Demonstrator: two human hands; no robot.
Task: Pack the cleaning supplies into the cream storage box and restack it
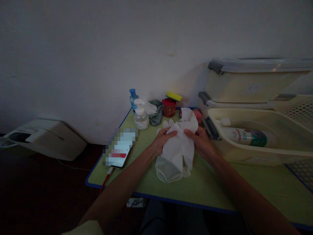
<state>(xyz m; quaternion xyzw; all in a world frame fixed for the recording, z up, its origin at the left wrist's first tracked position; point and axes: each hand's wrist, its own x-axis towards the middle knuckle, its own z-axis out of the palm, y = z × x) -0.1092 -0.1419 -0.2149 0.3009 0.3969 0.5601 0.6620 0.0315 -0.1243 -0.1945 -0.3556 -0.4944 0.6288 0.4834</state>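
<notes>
White piece: we had a limp, thin white piece of fabric-like material (pixel 179 140), sheer near its lower edge, up above the green, blue-edged surface (pixel 207 189), between our two hands.
Left hand: our left hand (pixel 162 140) pinched its left side, thumb on the front; the other fingers were partly hidden.
Right hand: our right hand (pixel 201 139) pinched the opposite side, thumb on the front, the other fingers partly hidden.
Back of surface: we saw a red openwork basket (pixel 168 108) with a yellow sponge (pixel 174 96) on top, beside a crumpled grey-green cloth (pixel 157 116).
Bottles: we had a clear pump bottle with a white top (pixel 141 120) just in front of a blue bottle (pixel 133 98).
Phone: we had a lit phone (pixel 122 147) at the left, plugged into a red cable (pixel 105 182).
Bin: at our right, an open cream plastic bin (pixel 254 156) held a white-and-green cylindrical container (pixel 246 136) on its side.
</notes>
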